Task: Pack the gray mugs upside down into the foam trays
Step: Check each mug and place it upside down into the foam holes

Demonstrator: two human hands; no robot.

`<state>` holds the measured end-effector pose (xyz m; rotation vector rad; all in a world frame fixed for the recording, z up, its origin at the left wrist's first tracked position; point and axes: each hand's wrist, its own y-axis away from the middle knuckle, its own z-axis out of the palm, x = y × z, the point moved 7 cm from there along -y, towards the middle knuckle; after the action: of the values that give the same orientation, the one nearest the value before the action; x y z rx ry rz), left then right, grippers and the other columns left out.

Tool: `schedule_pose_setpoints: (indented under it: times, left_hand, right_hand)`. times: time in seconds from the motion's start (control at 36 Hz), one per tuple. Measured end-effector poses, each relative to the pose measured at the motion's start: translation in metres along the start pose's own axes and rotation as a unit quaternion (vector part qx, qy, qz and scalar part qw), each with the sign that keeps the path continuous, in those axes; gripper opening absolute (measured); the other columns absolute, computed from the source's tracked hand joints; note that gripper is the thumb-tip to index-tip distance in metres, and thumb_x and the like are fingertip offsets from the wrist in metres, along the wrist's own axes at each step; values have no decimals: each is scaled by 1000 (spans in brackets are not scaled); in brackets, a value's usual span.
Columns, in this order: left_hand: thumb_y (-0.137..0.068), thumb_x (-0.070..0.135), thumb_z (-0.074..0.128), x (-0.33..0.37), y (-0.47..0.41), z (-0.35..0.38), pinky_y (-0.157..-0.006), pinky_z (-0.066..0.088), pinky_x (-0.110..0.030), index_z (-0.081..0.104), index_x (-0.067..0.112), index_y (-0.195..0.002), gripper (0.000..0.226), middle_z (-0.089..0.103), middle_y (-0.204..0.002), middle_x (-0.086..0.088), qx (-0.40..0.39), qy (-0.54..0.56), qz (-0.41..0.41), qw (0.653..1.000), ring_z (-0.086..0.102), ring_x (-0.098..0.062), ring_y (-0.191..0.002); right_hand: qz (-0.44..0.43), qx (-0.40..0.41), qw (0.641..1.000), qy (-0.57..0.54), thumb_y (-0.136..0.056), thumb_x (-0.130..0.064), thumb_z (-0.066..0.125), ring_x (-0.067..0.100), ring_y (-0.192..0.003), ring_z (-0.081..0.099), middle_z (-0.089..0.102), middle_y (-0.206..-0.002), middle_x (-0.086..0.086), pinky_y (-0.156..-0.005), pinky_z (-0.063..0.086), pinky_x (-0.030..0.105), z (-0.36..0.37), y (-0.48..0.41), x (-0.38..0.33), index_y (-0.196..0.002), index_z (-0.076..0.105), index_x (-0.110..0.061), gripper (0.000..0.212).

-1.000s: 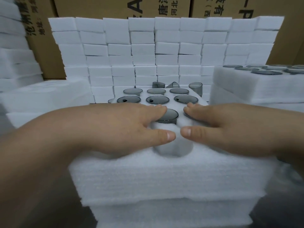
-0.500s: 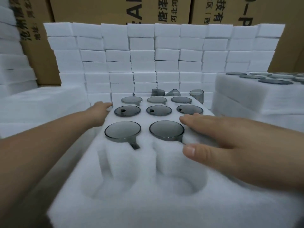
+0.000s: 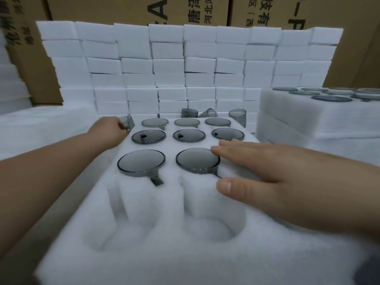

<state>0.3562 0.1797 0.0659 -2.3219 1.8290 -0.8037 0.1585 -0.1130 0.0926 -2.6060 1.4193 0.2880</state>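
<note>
In the head view, the left hand (image 3: 109,129) had moved to the far left corner of the foam tray (image 3: 185,258) and now gripped a loose gray mug (image 3: 129,121), ready for the empty holes (image 3: 211,229) in front, while the right hand (image 3: 287,177) lay flat on the tray beside the packed mugs (image 3: 197,161), foam blocks (image 3: 168,64) stacked behind.

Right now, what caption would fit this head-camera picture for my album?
Left hand grips a loose gray mug while the right hand rests on the foam tray.
</note>
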Motion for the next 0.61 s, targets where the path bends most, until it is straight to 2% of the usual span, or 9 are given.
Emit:
schedule_pose_setpoints:
  times: [0.08,0.17,0.22,0.28,0.33,0.42,0.47,0.53,0.61]
  left_hand:
    - [-84,29,65,6,13,-34,-66,36,-28,61,16,-93,16,59,-95,-9,49,71,-15,996,48,-25,-82]
    - [-84,31,65,22,37,-79,-51,31,-25,58,20,-86,14,54,-79,-3,107,159,11,981,46,-22,-67]
    - [-82,33,68,35,60,-104,-49,29,-23,58,23,-78,14,51,-69,1,120,239,29,963,42,-16,-58]
    - [-78,34,71,51,89,-124,-52,29,-24,58,26,-71,17,53,-68,0,115,295,61,947,45,-16,-60]
    - [-72,40,75,71,120,-139,-57,35,-27,60,28,-69,19,57,-73,-1,99,323,98,936,51,-18,-69]
    - [-53,59,73,100,163,-150,-83,52,-41,66,32,-69,32,67,-81,-6,51,339,150,928,63,-32,-81]
    - [-46,67,68,116,183,-153,-89,50,-52,66,38,-71,38,70,-84,-2,26,325,178,928,66,-31,-89]
    - [-49,67,68,126,193,-153,-85,50,-52,65,39,-73,37,69,-84,2,14,307,194,932,66,-27,-85]
    - [-46,70,64,132,199,-150,-83,52,-50,63,39,-76,43,69,-80,6,7,292,201,935,67,-22,-80]
  right_hand:
    - [26,-41,999,13,-38,-83,3,-12,-136,7,4,-144,-42,-113,17,24,1,3,5,-137,7,-57,102]
    - [13,-11,1000,22,-40,-81,5,-9,-136,14,11,-145,-39,-112,20,24,-4,4,0,-139,11,-54,103]
    - [4,3,1000,19,-48,-82,11,-6,-134,20,19,-144,-37,-110,23,25,-5,4,-1,-139,15,-53,96]
    - [2,29,999,13,-59,-77,22,-1,-130,32,32,-140,-32,-106,30,28,-10,6,-3,-136,22,-53,81]
    - [-9,78,997,1,-61,-72,27,-3,-110,47,45,-129,-30,-94,38,27,-20,7,-3,-132,32,-53,74]
    - [-36,187,981,-48,-65,-67,35,-19,-76,44,48,-99,-42,-71,36,9,-38,11,-3,-125,47,-49,64]
    - [-60,255,958,-116,-68,-61,43,-24,-83,48,52,-94,-43,-70,38,2,-48,17,-4,-117,54,-47,51]
    - [-89,299,932,-183,-75,-54,54,-20,-91,52,60,-96,-35,-75,44,7,-54,23,-6,-110,54,-49,35]
    - [-118,320,916,-211,-73,-42,52,-13,-95,56,61,-99,-33,-79,47,13,-57,28,-12,-113,48,-54,42]
